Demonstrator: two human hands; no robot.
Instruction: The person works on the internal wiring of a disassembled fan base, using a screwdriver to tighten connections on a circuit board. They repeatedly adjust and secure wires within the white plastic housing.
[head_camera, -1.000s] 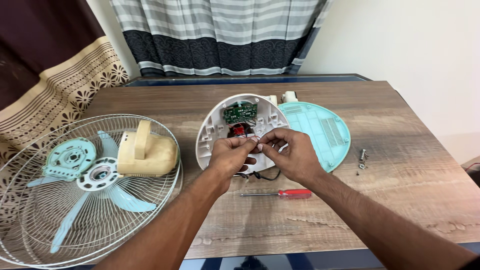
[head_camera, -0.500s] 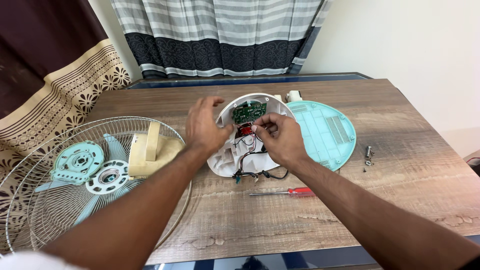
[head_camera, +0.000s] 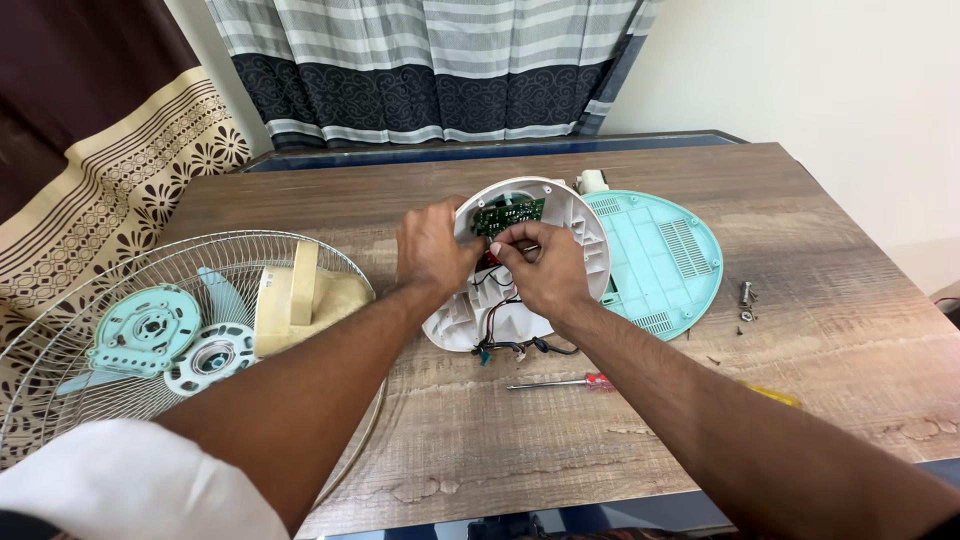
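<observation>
Fingers of both hands, left hand (head_camera: 432, 250) and right hand (head_camera: 545, 268), pinch wires inside round white plastic housing (head_camera: 572, 215) beside green circuit board (head_camera: 508, 214).

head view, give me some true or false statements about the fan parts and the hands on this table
1. Both hands are at the white housing with the green circuit board. True; the left hand and right hand meet over its wiring.
2. The red-handled screwdriver is in the right hand. False; it lies on the wooden table in front of the housing.
3. The mint green base plate lies to the right of the housing. True.
4. The wire fan guard hangs on the wall. False; it lies at the left end of the table.
5. A few loose screws lie to the right of the base plate. True.
</observation>
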